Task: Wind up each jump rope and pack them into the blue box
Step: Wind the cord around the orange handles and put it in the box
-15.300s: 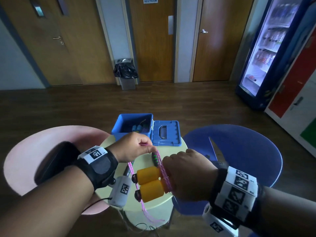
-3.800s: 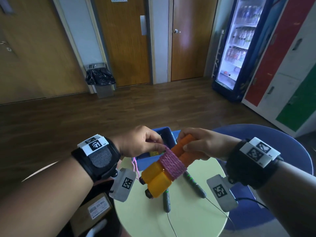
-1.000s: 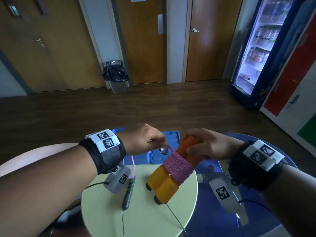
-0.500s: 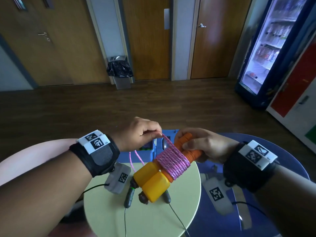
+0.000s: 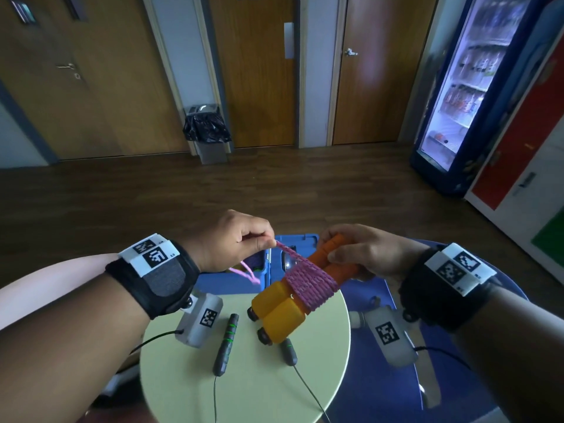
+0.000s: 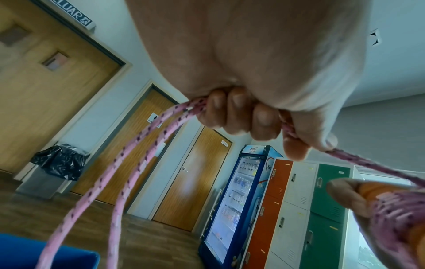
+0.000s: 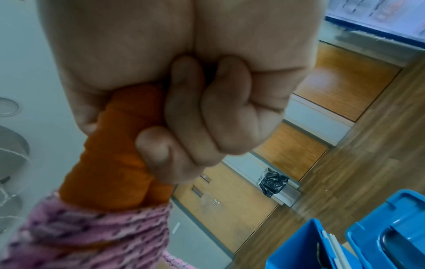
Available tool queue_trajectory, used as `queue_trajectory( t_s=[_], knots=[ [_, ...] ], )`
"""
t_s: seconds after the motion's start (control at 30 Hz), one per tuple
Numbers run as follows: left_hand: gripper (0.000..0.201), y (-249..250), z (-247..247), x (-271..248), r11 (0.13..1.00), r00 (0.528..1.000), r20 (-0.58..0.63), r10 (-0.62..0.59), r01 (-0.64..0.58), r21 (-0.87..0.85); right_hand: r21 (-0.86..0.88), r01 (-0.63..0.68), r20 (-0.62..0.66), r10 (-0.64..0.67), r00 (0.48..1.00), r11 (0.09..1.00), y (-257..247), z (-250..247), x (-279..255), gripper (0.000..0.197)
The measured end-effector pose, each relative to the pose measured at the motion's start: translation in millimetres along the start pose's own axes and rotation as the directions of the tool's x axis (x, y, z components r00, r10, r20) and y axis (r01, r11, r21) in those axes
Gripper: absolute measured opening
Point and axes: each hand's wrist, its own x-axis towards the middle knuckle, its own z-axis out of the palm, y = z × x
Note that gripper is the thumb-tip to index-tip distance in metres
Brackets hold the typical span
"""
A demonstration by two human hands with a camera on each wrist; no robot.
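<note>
Blue box (image 5: 232, 280) sits half hidden behind left hand (image 5: 232, 239).

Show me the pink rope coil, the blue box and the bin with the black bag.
pink rope coil (image 5: 311, 283), head view, middle of the wound turns
blue box (image 5: 227, 282), head view, near wall
bin (image 5: 207, 129), head view, black bag

Round table (image 5: 244, 389), two dark handles (image 5: 225, 343)

head view downward, wrist views close (upward), sharing rope (image 5: 308, 279)
</note>
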Motion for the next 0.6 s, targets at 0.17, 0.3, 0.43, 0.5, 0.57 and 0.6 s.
queue_trajectory(
  t_s=[0.17,0.3,0.43,0.5,0.57,0.6],
  knots=[
    [0.027,12.1,7.7,5.0,1.0,1.0,-0.005,0.021,-0.021,-0.02,0.042,0.026,0.069,-0.029,0.997,0.999,-4.0,5.2,-8.6,0.032],
    [0.024,12.5,19.4,3.8,0.993,0.997,-0.026,-0.073,0.07,-0.093,0.177,0.102,0.056,-0.114,0.992,0.979,-2.7,-0.3,-13.2,0.035],
    [0.023,32.1,40.5,-0.6,0.92,0.985,-0.047,-0.166,0.137,-0.366,0.331,0.211,0.003,-0.225,0.974,0.92,2.3,2.0,-12.9,0.034],
    [0.027,18.0,63.7,-7.9,0.845,0.922,-0.086,-0.376,0.304,-0.44,0.425,0.261,-0.044,-0.268,0.963,0.867,5.3,5.3,-10.2,0.031],
    [0.024,8.7,84.1,-7.6,0.605,0.822,-0.01,-0.569,0.411,-0.683,0.528,0.309,-0.109,-0.298,0.948,0.791,5.8,10.3,-7.5,0.028],
    [0.024,15.2,91.6,-5.0,0.493,0.782,0.027,-0.623,0.419,-0.763,0.573,0.332,-0.144,-0.307,0.941,0.749,4.8,13.6,-6.4,0.026]
  ],
)
